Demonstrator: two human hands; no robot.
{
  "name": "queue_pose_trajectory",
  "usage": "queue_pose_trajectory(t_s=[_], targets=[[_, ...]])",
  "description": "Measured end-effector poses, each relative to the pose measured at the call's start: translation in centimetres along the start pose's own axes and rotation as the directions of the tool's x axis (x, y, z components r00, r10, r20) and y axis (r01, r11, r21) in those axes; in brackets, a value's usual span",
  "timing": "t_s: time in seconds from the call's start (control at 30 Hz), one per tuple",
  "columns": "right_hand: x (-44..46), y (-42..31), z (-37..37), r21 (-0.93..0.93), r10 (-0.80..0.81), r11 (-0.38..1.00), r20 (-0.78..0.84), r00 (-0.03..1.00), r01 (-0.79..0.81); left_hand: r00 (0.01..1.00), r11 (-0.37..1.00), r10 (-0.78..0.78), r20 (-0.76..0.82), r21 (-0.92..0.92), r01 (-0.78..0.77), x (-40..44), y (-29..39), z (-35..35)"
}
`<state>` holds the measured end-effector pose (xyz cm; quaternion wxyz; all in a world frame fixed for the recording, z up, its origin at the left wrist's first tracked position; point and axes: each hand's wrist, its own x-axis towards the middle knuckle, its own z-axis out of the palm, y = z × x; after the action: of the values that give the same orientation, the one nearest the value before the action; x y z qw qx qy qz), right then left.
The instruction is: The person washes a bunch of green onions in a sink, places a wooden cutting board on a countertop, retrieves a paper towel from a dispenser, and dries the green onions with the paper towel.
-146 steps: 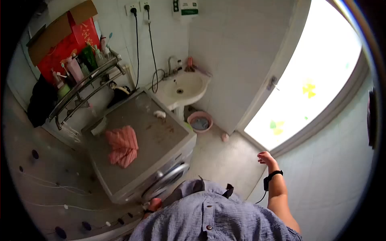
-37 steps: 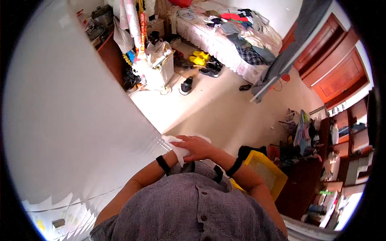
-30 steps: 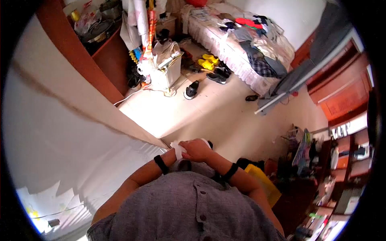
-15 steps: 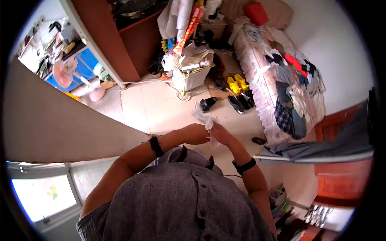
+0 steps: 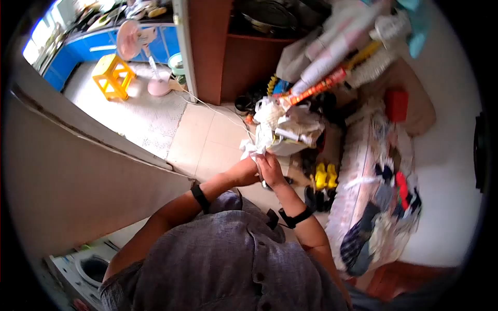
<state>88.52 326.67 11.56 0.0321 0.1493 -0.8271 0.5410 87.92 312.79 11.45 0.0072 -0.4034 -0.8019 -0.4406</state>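
My left hand (image 5: 244, 172) and my right hand (image 5: 270, 169) are close together in front of my body, nearly touching. Between their fingers is a crumpled, thin white plastic bag (image 5: 251, 149), bunched up and sticking out beyond the fingertips. Both hands are closed on it, though the backs of the hands hide part of the grip. A dark band circles each wrist. Just beyond the hands stands a white bin (image 5: 286, 147) heaped with bags and wrappings, and the bag I hold overlaps its near left side in view.
To the left, a doorway opens on blue cabinets, a yellow stool (image 5: 112, 76) and a pink fan (image 5: 158, 86). A white cable (image 5: 220, 111) crosses the floor. Yellow shoes (image 5: 326, 176) sit beside a bed (image 5: 346, 207) strewn with clothes. A partition (image 5: 98, 176) is close on my left.
My view has turned left and moved closer to the bin. The stool has come into sight. Both hands keep hold of the bag, which is now bunched more tightly.
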Motion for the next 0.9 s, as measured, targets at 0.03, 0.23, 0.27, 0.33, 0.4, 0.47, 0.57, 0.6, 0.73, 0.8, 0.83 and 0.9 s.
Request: queue_pose_trajectory(t_s=[0.03, 0.23, 0.27, 0.33, 0.4, 0.47, 0.57, 0.6, 0.73, 0.8, 0.83, 0.9], targets=[[3.2, -2.4, -0.1, -0.158, -0.213, 0.966, -0.038, 0.976, 0.205, 0.981, 0.991, -0.092, -0.173, -0.117, 0.072, 0.4, -1.3, -0.9], [14.7, -6.6, 3.9, 0.341, -0.049, 0.939, 0.257, 0.965, -0.043, 0.801, 0.213, -0.582, -0.14, -0.977, -0.016, 1.2, -6.2, -11.7], [15.4, -6.2, 6.1, 0.581, 0.079, 0.751, 0.393, 0.916, -0.314, 0.813, 0.066, -0.571, -0.112, -0.994, -0.09, 1.4, -5.5, -13.5], [16.9, -5.2, 10.3, 0.565, 0.116, 0.752, 0.394, 0.912, -0.34, 0.685, 0.28, -0.644, -0.341, -0.938, -0.205, 0.6, -5.7, -14.2], [18.4, -5.3, 14.6, 0.423, -0.136, 0.906, 0.327, 0.935, -0.016, 0.339, 0.477, -0.797, -0.5, -0.865, -0.155, -1.8, -10.7, -12.7], [19.5, -7.2, 18.8, 0.439, -0.196, 0.898, 0.42, 0.886, -0.009, 0.19, 0.755, -0.651, -0.735, -0.6, 0.264, -4.3, -11.9, -14.8], [21.1, -8.1, 23.6, 0.412, -0.39, 0.889, 0.448, 0.805, 0.201, -0.066, 0.811, -0.545, -0.836, -0.546, 0.209, -7.4, -14.8, -16.9], [21.8, -8.0, 25.1, 0.448, -0.427, 0.871, 0.49, 0.76, 0.201, -0.119, 0.794, -0.596, -0.794, -0.605, 0.059, -8.2, -15.5, -17.6], [27.1, -6.5, 30.1, 0.546, -0.434, 0.826, 0.772, 0.464, -0.136, -0.274, 0.704, -0.708, -0.65, -0.621, -0.346, -7.6, -16.7, -22.5], [30.1, -3.5, 33.0, 0.413, -0.32, 0.851, 0.897, 0.304, -0.324, -0.303, 0.709, -0.705, -0.641, -0.641, -0.294, -6.8, -18.5, -24.1], [31.5, -1.9, 34.3, 0.314, -0.225, 0.882, 0.935, 0.272, -0.35, -0.302, 0.718, -0.696, -0.652, -0.63, -0.295, -6.3, -19.2, -24.8], [37.9, -7.3, 30.2, 0.174, -0.181, 0.846, 0.983, 0.036, -0.504, -0.319, 0.707, -0.699, -0.641, -0.686, -0.172, -4.9, -20.9, -26.7]])
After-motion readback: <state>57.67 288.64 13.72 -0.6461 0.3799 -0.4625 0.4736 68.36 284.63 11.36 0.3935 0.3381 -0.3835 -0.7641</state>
